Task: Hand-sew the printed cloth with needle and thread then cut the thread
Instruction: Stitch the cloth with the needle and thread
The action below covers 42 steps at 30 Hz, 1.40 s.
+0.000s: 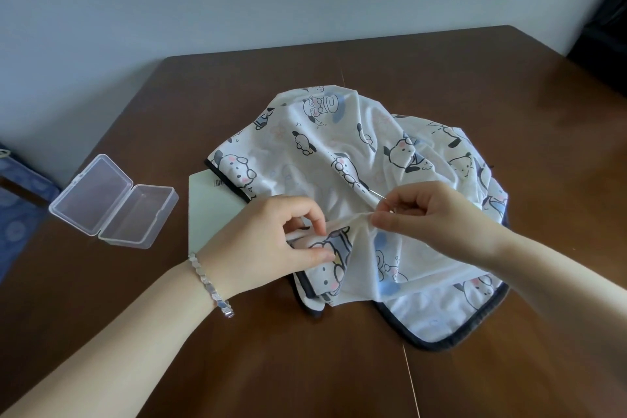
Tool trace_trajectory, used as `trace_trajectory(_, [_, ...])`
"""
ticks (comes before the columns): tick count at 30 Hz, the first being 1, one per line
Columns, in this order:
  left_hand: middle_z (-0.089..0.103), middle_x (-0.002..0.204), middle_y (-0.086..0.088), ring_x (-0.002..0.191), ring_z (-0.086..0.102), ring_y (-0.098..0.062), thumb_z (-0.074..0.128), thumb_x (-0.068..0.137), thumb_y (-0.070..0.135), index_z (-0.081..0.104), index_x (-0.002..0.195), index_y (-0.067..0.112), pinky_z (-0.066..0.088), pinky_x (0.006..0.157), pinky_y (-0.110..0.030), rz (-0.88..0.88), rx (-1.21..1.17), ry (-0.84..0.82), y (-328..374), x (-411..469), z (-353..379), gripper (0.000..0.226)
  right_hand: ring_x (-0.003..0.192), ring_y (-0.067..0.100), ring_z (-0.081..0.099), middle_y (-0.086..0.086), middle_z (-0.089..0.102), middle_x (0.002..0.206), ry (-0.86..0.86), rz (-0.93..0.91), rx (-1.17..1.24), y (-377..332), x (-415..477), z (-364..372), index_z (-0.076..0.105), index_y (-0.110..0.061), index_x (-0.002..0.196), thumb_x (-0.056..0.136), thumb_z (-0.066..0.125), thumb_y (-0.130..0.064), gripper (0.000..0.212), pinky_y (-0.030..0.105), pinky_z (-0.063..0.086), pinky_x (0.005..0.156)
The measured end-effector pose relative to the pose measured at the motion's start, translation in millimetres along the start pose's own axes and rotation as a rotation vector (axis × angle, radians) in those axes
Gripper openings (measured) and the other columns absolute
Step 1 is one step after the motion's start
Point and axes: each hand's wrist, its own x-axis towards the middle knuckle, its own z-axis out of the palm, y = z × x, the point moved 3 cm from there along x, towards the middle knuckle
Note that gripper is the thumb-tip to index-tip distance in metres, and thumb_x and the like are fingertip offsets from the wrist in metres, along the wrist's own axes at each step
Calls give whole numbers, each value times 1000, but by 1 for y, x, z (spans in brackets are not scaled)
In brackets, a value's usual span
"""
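A white cloth [342, 146] printed with cartoon dogs and edged in dark binding lies crumpled on the brown table [305, 366]. My left hand [271, 241] pinches a raised fold of the cloth between thumb and fingers. My right hand [427, 210] pinches the same fold from the right and holds a thin needle [379, 194], whose metal tip pokes out above the fingers. The thread is too fine to make out.
An open clear plastic box [113, 202] sits at the left of the table. A pale green card or booklet [212, 210] lies partly under the cloth and my left hand. Blue patterned fabric [20, 200] shows at the far left edge.
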Motion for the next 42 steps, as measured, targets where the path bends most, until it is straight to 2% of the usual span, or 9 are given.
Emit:
trace_trajectory(7, [62, 76, 16, 80, 56, 4, 78, 66, 35, 61, 76, 30, 41, 66, -3, -82, -7, -10, 1, -1, -1, 21, 43, 6, 21, -5, 24, 49, -3, -2, -21, 0, 0, -1, 66, -14, 71, 80, 67, -27, 16, 12, 22, 42])
trace_trajectory(10, [66, 84, 14, 81, 58, 4, 77, 68, 37, 62, 79, 31, 42, 69, -9, -119, 2, -33, -2, 0, 0, 19, 43, 7, 21, -5, 25, 49, -1, -5, -31, 0, 1, -2, 67, -14, 71, 80, 67, -28, 16, 12, 22, 43])
trace_trajectory(14, [61, 69, 9, 64, 53, -1, 74, 71, 35, 61, 68, 29, 40, 58, -12, -129, 63, -24, -3, 0, -2, 15, 42, 6, 20, -8, 24, 47, -8, -8, -33, 0, -1, -2, 66, -13, 72, 79, 68, -27, 16, 11, 22, 42])
trace_trajectory(18, [66, 76, 4, 73, 58, -5, 74, 71, 28, 54, 60, 27, 46, 66, -19, -84, 11, -40, 3, -3, -3, 22, 42, 6, 20, -7, 24, 47, -6, 0, -42, 1, -2, -3, 66, -14, 72, 79, 68, -29, 16, 10, 23, 41])
trace_trajectory(21, [66, 74, 3, 69, 60, -13, 72, 61, 39, 57, 62, 25, 49, 69, -28, -79, -124, -52, 2, -3, -5, 20, 42, 7, 21, -7, 24, 48, 3, -8, -70, 1, -3, -3, 65, -17, 71, 79, 67, -30, 16, 9, 22, 42])
trace_trajectory(27, [70, 67, -4, 57, 57, -5, 86, 51, 37, 67, 57, 21, 44, 57, -13, -101, -364, 96, 3, -4, -16, 25, 41, 7, 21, -7, 24, 47, 29, -1, -95, 4, -4, -3, 66, -15, 73, 80, 67, -31, 17, 10, 23, 42])
trace_trajectory(34, [67, 53, 2, 46, 56, -6, 70, 56, 40, 62, 56, 17, 40, 51, -8, -45, -219, 138, 8, -7, -21, 25, 41, 7, 21, -10, 24, 45, 30, 0, -94, 4, -3, -2, 66, -16, 73, 78, 67, -33, 18, 10, 22, 41])
trace_trajectory(39, [69, 57, -2, 59, 66, -23, 71, 58, 42, 60, 67, 20, 53, 65, -26, -46, -152, 121, 1, -9, -20, 27, 42, 7, 20, -10, 24, 45, 35, -13, -91, 3, -4, -2, 65, -17, 71, 78, 68, -33, 17, 11, 22, 41])
trace_trajectory(42, [72, 67, 0, 67, 69, -20, 74, 69, 28, 55, 74, 25, 55, 75, -33, -66, -195, 56, 0, -8, -18, 20, 43, 7, 20, -11, 24, 43, 64, -41, -71, 1, -4, -2, 64, -20, 68, 79, 68, -31, 16, 12, 22, 42])
